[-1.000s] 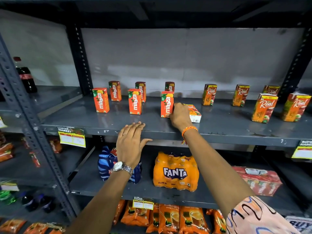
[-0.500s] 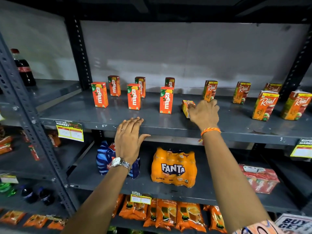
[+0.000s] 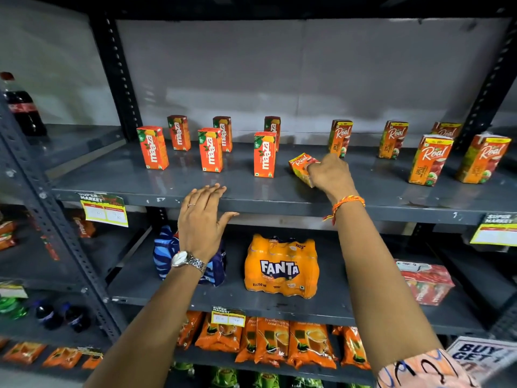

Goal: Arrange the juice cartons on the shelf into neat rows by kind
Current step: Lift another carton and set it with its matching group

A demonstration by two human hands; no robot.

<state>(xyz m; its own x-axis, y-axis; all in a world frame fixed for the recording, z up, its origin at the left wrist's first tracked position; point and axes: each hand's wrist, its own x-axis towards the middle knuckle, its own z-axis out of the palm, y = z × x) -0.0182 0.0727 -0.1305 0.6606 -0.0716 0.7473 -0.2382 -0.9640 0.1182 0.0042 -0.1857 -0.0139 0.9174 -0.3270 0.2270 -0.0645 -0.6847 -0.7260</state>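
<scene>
Ok, status: right hand (image 3: 330,173) is up on the grey shelf (image 3: 279,191), grip closed round a Real carton (image 3: 300,168), fingers wrapped on its right side. Carton is tilted, leaning w/ its top toward the left; can't tell if its lower end touches the shelf. It sits between the nearest Maaza carton (image 3: 264,154) and the back-row Real carton (image 3: 340,138), just beside both, touching neither. Orange thread band (image 3: 347,204) on that wrist.

Left hand (image 3: 202,217) is flat, fingers spread and straight, tips resting on the shelf's front edge, holding nothing. Ring on one finger, metal wristwatch (image 3: 187,260) on the wrist.

Maaza side (left half): 3 cartons upright in front, the other two at (image 3: 152,148) and (image 3: 210,150); 3 more upright behind, at (image 3: 179,133), (image 3: 223,133) and (image 3: 272,130), the last partly hidden by the front one. Spacing is loose, rows roughly parallel.

Real side (right half): upright cartons at the back (image 3: 393,140) and (image 3: 446,130), two bigger-looking ones nearer the front at (image 3: 429,161) and (image 3: 482,159), both slightly angled.

Below: Fanta multipack (image 3: 281,266), blue patterned pack (image 3: 165,256) behind the left wrist, red wrapped pack (image 3: 425,281). Orange pouches (image 3: 271,340) on the shelf under that. Cola bottle (image 3: 21,105) on the next bay, left. Yellow price tag (image 3: 103,210) on the shelf edge.
</scene>
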